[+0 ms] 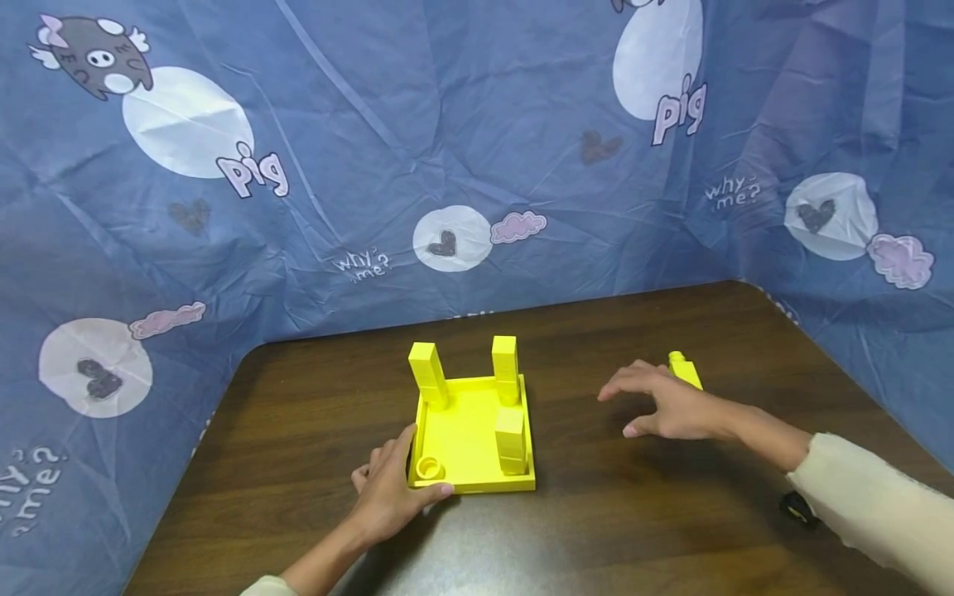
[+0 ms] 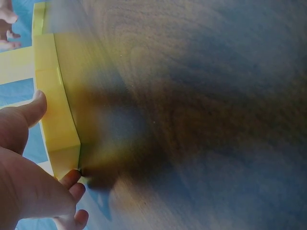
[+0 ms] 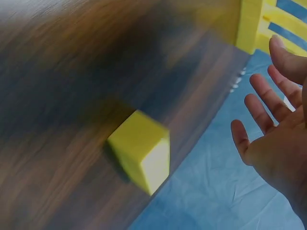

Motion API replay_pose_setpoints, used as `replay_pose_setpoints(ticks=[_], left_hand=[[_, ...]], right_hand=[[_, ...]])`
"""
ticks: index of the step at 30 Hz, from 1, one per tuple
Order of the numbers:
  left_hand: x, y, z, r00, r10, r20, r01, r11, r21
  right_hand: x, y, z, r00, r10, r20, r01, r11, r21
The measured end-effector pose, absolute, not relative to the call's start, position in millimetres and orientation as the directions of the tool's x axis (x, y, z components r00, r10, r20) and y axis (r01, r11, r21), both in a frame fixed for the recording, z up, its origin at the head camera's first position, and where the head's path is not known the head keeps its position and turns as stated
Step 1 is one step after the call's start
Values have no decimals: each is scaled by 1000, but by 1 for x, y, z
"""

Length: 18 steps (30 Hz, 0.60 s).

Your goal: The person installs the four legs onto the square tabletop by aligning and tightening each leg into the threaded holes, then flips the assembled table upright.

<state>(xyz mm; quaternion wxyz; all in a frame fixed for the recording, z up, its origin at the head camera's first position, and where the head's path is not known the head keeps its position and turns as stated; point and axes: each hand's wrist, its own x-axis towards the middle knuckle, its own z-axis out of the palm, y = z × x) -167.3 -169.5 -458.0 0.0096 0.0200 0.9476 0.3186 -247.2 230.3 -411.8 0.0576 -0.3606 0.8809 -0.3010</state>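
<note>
A yellow square base with raised edges (image 1: 469, 426), like a small upturned table, lies on the wooden table. Upright yellow legs stand at three corners: back left (image 1: 428, 372), back right (image 1: 505, 368) and front right (image 1: 511, 439). A round socket (image 1: 429, 469) shows at the front left corner. My left hand (image 1: 389, 490) grips that corner, thumb along the front edge and fingers at the left side. To the right, my right hand (image 1: 667, 404) hovers with fingers spread, holding nothing. Just beyond it lies a loose yellow leg with a round peg (image 1: 684, 371), partly hidden by the hand.
The brown wooden table (image 1: 581, 530) ends at a blue printed cloth (image 1: 358, 207) behind and at the sides. A small black object (image 1: 797, 508) lies by the right sleeve, partly covered by it.
</note>
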Motion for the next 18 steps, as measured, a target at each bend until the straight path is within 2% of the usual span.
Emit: replay_pose_setpoints(ticks=[8, 18], left_hand=[[-166, -170, -459, -999, 46, 4, 39, 800, 598], [-167, -171, -458, -999, 45, 0, 36, 803, 595]], right_hand=[[-248, 262, -407, -730, -678, 87, -670, 685, -285], [-249, 294, -404, -727, -687, -22, -684, 726, -72]])
